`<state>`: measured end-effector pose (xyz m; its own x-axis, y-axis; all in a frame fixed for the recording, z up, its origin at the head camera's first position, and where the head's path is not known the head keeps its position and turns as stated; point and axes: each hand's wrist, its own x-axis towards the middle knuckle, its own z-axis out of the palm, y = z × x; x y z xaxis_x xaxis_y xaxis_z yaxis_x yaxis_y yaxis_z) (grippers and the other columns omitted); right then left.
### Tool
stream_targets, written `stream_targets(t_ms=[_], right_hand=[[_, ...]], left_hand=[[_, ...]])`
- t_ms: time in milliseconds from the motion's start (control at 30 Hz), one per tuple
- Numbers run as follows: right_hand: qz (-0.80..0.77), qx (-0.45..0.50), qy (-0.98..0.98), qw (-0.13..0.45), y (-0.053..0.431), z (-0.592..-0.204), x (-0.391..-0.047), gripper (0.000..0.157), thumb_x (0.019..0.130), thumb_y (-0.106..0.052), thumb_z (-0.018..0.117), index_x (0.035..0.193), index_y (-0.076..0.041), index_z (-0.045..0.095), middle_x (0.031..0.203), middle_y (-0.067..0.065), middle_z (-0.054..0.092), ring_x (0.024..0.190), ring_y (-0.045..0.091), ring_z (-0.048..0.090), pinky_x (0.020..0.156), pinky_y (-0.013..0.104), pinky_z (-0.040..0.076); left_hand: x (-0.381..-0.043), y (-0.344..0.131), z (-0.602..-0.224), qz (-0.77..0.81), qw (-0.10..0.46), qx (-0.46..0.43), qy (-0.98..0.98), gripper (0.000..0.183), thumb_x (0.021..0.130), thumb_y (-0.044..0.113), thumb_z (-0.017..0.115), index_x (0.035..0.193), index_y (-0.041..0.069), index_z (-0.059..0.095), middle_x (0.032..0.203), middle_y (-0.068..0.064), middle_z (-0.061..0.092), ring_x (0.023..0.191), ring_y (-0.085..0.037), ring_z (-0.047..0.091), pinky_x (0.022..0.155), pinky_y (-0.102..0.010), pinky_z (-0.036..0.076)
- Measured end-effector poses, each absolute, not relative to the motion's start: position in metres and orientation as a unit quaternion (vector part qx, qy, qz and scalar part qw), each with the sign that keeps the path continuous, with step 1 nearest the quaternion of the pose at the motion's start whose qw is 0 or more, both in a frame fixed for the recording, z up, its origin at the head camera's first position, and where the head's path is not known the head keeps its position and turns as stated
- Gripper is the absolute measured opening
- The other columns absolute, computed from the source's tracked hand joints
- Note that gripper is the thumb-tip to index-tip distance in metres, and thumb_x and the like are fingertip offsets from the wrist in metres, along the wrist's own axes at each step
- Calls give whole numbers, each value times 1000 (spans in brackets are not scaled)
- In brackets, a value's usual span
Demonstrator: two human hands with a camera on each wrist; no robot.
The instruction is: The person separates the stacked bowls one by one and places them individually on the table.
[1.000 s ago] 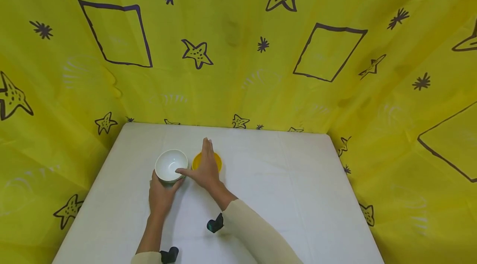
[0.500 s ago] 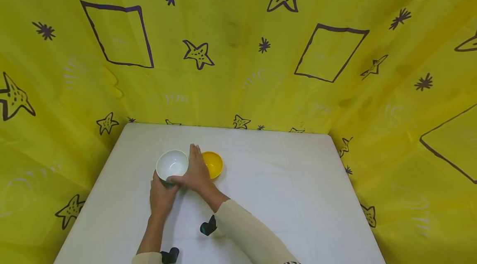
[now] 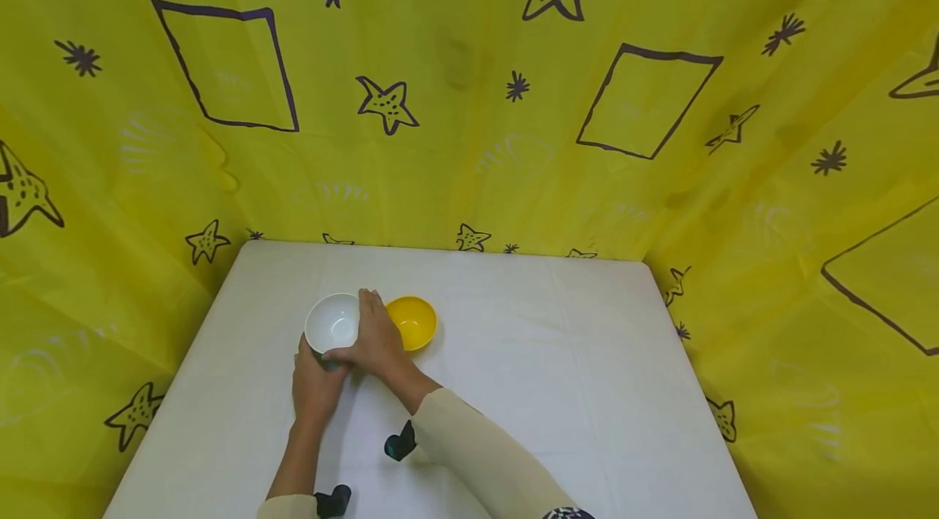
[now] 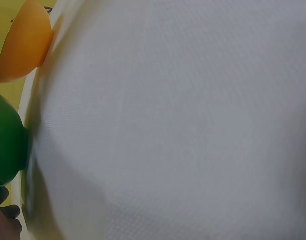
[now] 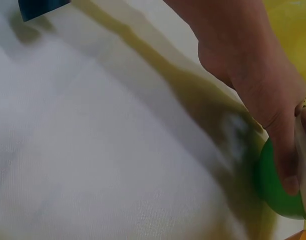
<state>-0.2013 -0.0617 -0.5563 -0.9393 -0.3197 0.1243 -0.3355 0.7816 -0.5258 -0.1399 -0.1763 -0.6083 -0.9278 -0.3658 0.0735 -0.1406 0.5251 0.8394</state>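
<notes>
In the head view a white bowl (image 3: pixel 330 323) stands at the left of the table, nested in a green bowl (image 5: pixel 275 185) that shows plainly in both wrist views. My left hand (image 3: pixel 317 384) holds the green bowl from the near side, its thumb along the outer wall in the right wrist view. My right hand (image 3: pixel 377 340) grips the white bowl's right side, thumb at the near rim and fingers extended along the far side, covering part of the rim. Just right of it sits a yellow bowl (image 3: pixel 412 323), partly behind that hand; its orange-looking wall (image 4: pixel 25 42) shows in the left wrist view.
A white cloth (image 3: pixel 550 389) covers the table. Yellow curtains (image 3: pixel 455 169) with dark star drawings enclose its back and sides. Dark wrist-worn devices (image 3: pixel 400 442) hang at both cream sleeves (image 3: pixel 484 446).
My right hand has moved left from over the yellow bowl to the white bowl's rim and taken hold of it. More of the yellow bowl now shows. My left hand has stayed in place.
</notes>
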Motion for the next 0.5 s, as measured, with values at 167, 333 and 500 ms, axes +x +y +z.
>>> stream_targets(t_ms=[167, 333, 500], right_hand=[[283, 179, -942, 17, -62, -557, -201, 125, 53, -64, 81, 146, -4, 24, 148, 7, 31, 137, 21, 27, 104, 30, 35], [282, 169, -944, 2, -61, -558, -200, 126, 54, -62, 82, 148, -5, 21, 150, 6, 28, 138, 19, 24, 106, 30, 32], [279, 170, -945, -3, -60, -559, -199, 122, 56, -61, 81, 147, -6, 22, 149, 5, 29, 138, 19, 24, 106, 30, 32]], left_hand=[[-141, -177, -610, -466, 123, 146, -864, 91, 77, 19, 76, 148, 6, 20, 142, -20, 38, 127, -39, 37, 101, -58, 31], [-141, -178, -611, -469, 123, 144, -863, 93, 76, 17, 77, 148, 5, 20, 142, -21, 37, 128, -39, 36, 101, -58, 31], [-141, -178, -612, -471, 125, 144, -861, 94, 75, 17, 77, 148, 5, 19, 142, -21, 37, 128, -39, 36, 101, -58, 31]])
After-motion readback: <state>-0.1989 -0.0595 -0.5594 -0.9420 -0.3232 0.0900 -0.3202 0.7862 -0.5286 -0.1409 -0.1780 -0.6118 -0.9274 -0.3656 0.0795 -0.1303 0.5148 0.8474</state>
